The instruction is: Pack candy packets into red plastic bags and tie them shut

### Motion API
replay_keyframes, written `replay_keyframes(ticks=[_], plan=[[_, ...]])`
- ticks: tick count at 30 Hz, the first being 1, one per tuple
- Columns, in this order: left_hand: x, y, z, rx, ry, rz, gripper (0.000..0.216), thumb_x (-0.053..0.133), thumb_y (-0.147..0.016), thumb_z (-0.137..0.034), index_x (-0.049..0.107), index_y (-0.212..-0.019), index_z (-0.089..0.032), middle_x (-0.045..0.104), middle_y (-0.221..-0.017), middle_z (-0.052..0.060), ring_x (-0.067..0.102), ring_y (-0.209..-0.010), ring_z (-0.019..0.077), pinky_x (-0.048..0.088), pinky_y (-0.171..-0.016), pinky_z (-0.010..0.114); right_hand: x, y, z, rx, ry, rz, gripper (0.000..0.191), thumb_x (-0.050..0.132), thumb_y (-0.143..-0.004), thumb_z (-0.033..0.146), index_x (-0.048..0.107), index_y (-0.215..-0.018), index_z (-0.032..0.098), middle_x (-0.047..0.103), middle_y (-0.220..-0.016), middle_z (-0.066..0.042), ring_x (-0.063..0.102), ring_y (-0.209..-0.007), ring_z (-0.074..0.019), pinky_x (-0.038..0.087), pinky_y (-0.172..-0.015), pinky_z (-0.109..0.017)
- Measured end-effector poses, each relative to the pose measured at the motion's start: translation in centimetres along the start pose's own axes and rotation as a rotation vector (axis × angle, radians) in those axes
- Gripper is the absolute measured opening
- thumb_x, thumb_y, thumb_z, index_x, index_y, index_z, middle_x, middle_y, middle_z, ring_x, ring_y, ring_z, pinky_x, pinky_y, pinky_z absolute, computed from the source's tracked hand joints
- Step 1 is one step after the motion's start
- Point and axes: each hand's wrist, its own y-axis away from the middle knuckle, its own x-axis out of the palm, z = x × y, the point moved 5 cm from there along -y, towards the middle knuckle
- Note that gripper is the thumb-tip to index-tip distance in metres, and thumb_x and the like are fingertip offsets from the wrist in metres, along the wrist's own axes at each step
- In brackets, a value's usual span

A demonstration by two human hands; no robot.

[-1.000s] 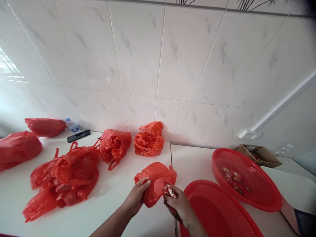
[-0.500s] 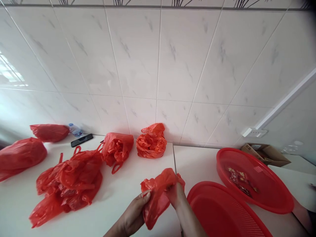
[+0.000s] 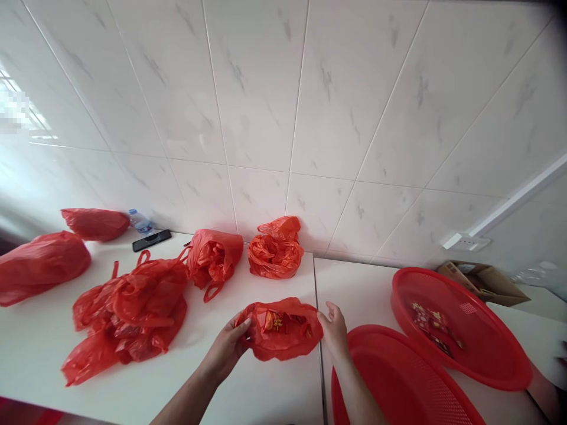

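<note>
A red plastic bag (image 3: 283,349) is stretched with its mouth facing up, and small red packets with gold print (image 3: 275,321) show inside it. My left hand (image 3: 231,343) grips the bag's left rim, thumb over the edge. At the opposite rim, my right hand (image 3: 333,329) pinches the plastic between thumb and finger, with other fingers raised. To the right of that hand stands a red plastic basket (image 3: 354,342), whose visible part holds nothing I can make out.
Another red basket (image 3: 496,378) contains a few red packets (image 3: 436,324). Left lies a pile of red bags (image 3: 133,313). Two bunched bags (image 3: 215,257) (image 3: 275,254), a black phone (image 3: 151,240), a water bottle (image 3: 140,222) and filled bags (image 3: 42,265) sit farther back. A cardboard box (image 3: 485,280) stands right.
My right hand has come out from the bag to its right rim. The bag's mouth is now spread wide, showing the packets. The view has tilted slightly down.
</note>
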Motion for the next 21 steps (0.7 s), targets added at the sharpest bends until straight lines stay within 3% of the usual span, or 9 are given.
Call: replay_keyframes(ticks=[2, 4, 7, 10, 15, 18, 21], plan=[[0.1, 0.1, -0.1, 0.008, -0.025, 0.004, 0.030, 0.073, -0.079, -0.026, 0.068, -0.108, -0.019, 0.071, -0.086, 0.004, 0.065, -0.075, 0.0144, 0.051, -0.073, 0.026, 0.4, -0.8, -0.2, -0.003, 0.046, -0.002, 0.078, 0.060, -0.067, 0.048, 0.041, -0.135, 0.016, 0.039, -0.148, -0.019, 0.036, -0.137, -0.0321, 0.034, -0.107, -0.041], [-0.2, 0.0, -0.2, 0.009, -0.049, -0.026, 0.038, 0.075, -0.076, -0.026, 0.065, -0.113, -0.019, 0.072, -0.094, 0.006, 0.066, -0.080, 0.0162, 0.052, -0.077, 0.028, 1.3, -1.1, -0.3, 0.006, 0.073, 0.061, 0.075, 0.063, -0.063, 0.045, 0.048, -0.131, 0.017, 0.053, -0.137, -0.017, 0.048, -0.128, -0.0316, 0.041, -0.100, -0.041], [-1.0, -0.2, -0.7, -0.005, -0.074, -0.163, 0.058, 0.079, -0.070, -0.023, 0.057, -0.123, -0.021, 0.071, -0.098, 0.006, 0.066, -0.077, 0.0148, 0.053, -0.075, 0.028, 2.7, -0.8, 0.4, 0.014, 0.088, 0.218, 0.044, 0.068, -0.056, 0.034, 0.066, -0.097, 0.017, 0.072, -0.092, -0.010, 0.068, -0.089, -0.0279, 0.051, -0.074, -0.036], [-1.0, -0.3, -2.5, 0.058, -0.123, -0.245, 0.070, 0.081, -0.066, -0.022, 0.051, -0.128, -0.021, 0.069, -0.091, 0.003, 0.063, -0.068, 0.0113, 0.051, -0.068, 0.025, 2.8, -0.2, 2.8, -0.025, 0.067, 0.293, 0.023, 0.065, -0.061, 0.035, 0.063, -0.076, 0.017, 0.066, -0.065, -0.003, 0.062, -0.060, -0.0192, 0.046, -0.055, -0.030], [0.0, 0.0, -6.5, 0.277, -0.293, -0.265, 0.073, 0.076, -0.067, -0.026, 0.046, -0.133, -0.020, 0.066, -0.089, 0.000, 0.061, -0.072, 0.0123, 0.049, -0.071, 0.027, 0.1, 1.0, 7.6, -0.168, 0.017, 0.275, 0.029, 0.059, -0.073, 0.048, 0.059, -0.082, 0.020, 0.064, -0.076, -0.001, 0.058, -0.066, -0.0149, 0.045, -0.055, -0.026], [-0.1, 0.2, -7.9, 0.332, -0.450, -0.313, 0.069, 0.069, -0.067, -0.023, 0.047, -0.132, -0.018, 0.068, -0.094, 0.004, 0.061, -0.075, 0.0150, 0.048, -0.069, 0.029, -1.6, 2.1, 9.0, -0.233, 0.038, 0.233, 0.030, 0.061, -0.074, 0.049, 0.058, -0.073, 0.020, 0.062, -0.073, -0.001, 0.056, -0.068, -0.0152, 0.044, -0.057, -0.026], [-0.4, 0.3, -8.6, 0.347, -0.575, -0.340, 0.064, 0.061, -0.066, -0.023, 0.048, -0.128, -0.017, 0.068, -0.103, 0.008, 0.061, -0.074, 0.0161, 0.048, -0.067, 0.030, -2.3, 3.7, 9.7, -0.245, -0.109, 0.295, 0.029, 0.064, -0.074, 0.049, 0.058, -0.072, 0.020, 0.064, -0.076, -0.002, 0.057, -0.073, -0.0157, 0.045, -0.064, -0.027]])
